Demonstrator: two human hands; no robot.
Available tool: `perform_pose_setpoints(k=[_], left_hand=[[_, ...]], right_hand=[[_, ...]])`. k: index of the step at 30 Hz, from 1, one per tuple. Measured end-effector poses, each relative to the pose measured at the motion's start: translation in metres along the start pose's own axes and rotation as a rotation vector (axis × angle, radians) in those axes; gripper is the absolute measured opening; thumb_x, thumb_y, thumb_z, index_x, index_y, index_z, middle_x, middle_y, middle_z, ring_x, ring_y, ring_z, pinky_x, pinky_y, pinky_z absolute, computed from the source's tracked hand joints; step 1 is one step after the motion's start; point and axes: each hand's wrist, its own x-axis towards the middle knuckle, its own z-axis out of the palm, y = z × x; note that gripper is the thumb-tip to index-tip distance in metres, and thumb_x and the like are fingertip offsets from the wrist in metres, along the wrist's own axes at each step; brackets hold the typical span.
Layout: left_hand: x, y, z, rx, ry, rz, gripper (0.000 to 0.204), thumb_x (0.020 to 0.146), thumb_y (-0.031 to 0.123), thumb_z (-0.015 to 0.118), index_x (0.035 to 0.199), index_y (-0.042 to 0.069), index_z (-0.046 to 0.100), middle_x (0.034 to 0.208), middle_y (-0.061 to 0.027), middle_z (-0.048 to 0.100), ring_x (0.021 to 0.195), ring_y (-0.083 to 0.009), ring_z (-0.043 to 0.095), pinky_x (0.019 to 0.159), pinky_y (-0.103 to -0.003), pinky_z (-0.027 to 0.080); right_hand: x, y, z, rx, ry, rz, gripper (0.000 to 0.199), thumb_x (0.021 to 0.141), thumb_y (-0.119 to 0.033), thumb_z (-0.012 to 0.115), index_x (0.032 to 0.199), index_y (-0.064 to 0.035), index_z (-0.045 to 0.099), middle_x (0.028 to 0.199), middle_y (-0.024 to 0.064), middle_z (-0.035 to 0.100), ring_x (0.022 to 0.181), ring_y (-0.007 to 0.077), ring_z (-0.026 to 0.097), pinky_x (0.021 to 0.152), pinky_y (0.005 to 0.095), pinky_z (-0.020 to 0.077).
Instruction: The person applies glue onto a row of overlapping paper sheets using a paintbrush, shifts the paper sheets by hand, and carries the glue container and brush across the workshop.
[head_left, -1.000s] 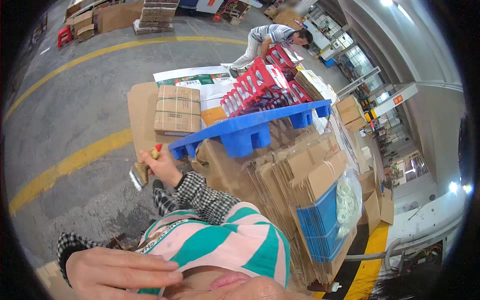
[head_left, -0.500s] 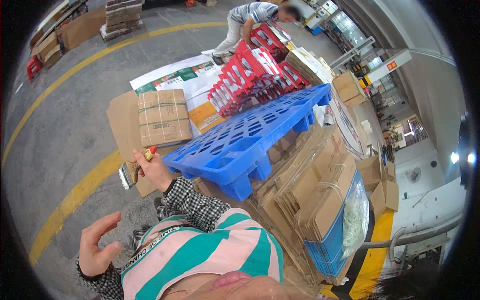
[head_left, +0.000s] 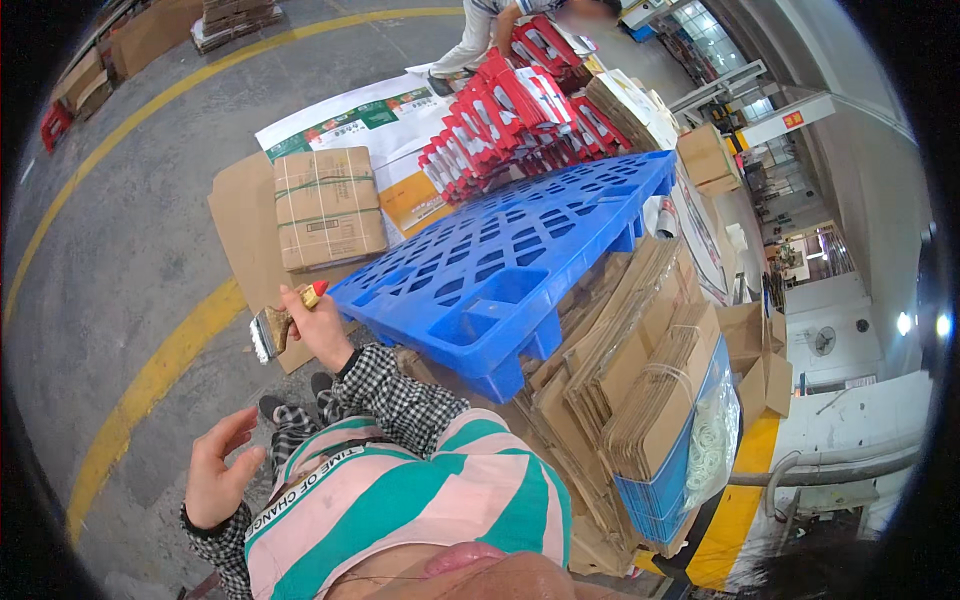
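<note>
My right hand (head_left: 318, 330) grips a paintbrush (head_left: 270, 330) by its handle, which has a yellow and red end. Its wide bristles point left and carry something white. At the lower left, my left hand (head_left: 220, 470) holds nothing; its fingers are curved, with the thumb apart. Just beyond the brush, a strapped cardboard bundle (head_left: 330, 210) rests on flat brown cardboard (head_left: 235, 225). A blue plastic pallet (head_left: 500, 270) slants beside my right hand, apart from it.
Red and white folded card pieces (head_left: 500, 125) are piled behind the pallet, where another person (head_left: 480, 35) bends over. Printed sheets (head_left: 345, 120) lie on the floor. Flattened cartons (head_left: 640, 400) stand to the right with a clear plastic bag (head_left: 712, 435). A yellow line (head_left: 160, 385) curves across the floor.
My left hand has shifted right and up slightly. The right hand still holds the paintbrush, a little farther right. The whole view has tilted slightly.
</note>
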Motion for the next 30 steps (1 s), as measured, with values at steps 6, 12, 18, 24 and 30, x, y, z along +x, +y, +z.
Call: perform_pose_setpoints(k=[6, 12, 18, 24, 30], left_hand=[[-0.005, -0.014, -0.009, 0.022, 0.073, -0.010, 0.043, 0.077, 0.007, 0.062, 0.117, -0.006, 0.052, 0.110, -0.0179, 0.060, 0.105, -0.0237, 0.057, 0.089, -0.033, 0.045], [-0.006, -0.031, -0.003, -0.013, 0.085, -0.094, 0.042, 0.079, 0.009, 0.062, 0.116, -0.006, 0.052, 0.110, -0.0191, 0.059, 0.105, -0.0252, 0.057, 0.088, -0.033, 0.046], [0.003, -0.030, 0.008, 0.076, 0.033, -0.082, 0.043, 0.078, 0.012, 0.063, 0.117, -0.005, 0.052, 0.109, -0.0211, 0.060, 0.102, -0.0270, 0.058, 0.087, -0.034, 0.047], [0.011, -0.024, 0.009, 0.148, 0.050, -0.051, 0.044, 0.077, 0.014, 0.064, 0.114, -0.005, 0.054, 0.103, -0.0231, 0.061, 0.096, -0.0288, 0.060, 0.082, -0.035, 0.048], [0.017, -0.022, 0.013, 0.225, 0.058, -0.028, 0.044, 0.076, 0.017, 0.065, 0.113, -0.005, 0.055, 0.103, -0.0234, 0.061, 0.091, -0.0308, 0.061, 0.077, -0.035, 0.048]], right_hand=[[0.012, 0.005, 0.026, -0.017, -0.076, 0.037, 0.034, 0.090, -0.032, 0.055, 0.075, -0.0017, 0.057, 0.062, 0.0010, 0.055, 0.045, 0.0053, 0.048, 0.041, 0.0203, 0.0384], [0.012, 0.004, 0.045, 0.012, -0.143, 0.065, 0.034, 0.089, -0.033, 0.055, 0.074, -0.0020, 0.056, 0.061, 0.0006, 0.053, 0.045, 0.0052, 0.047, 0.041, 0.0204, 0.0378], [0.010, 0.001, 0.038, -0.004, -0.104, 0.055, 0.032, 0.090, -0.031, 0.055, 0.069, -0.0066, 0.053, 0.057, -0.0015, 0.051, 0.045, 0.0052, 0.046, 0.040, 0.0218, 0.0361], [0.018, 0.004, 0.028, 0.015, -0.036, 0.066, 0.034, 0.089, -0.031, 0.057, 0.069, -0.0045, 0.053, 0.056, -0.0006, 0.050, 0.044, 0.0075, 0.047, 0.040, 0.0235, 0.0380], [0.021, 0.001, 0.024, 0.028, -0.039, 0.059, 0.032, 0.089, -0.030, 0.056, 0.069, -0.0051, 0.053, 0.054, -0.0014, 0.049, 0.042, 0.0070, 0.045, 0.038, 0.0233, 0.0357]])
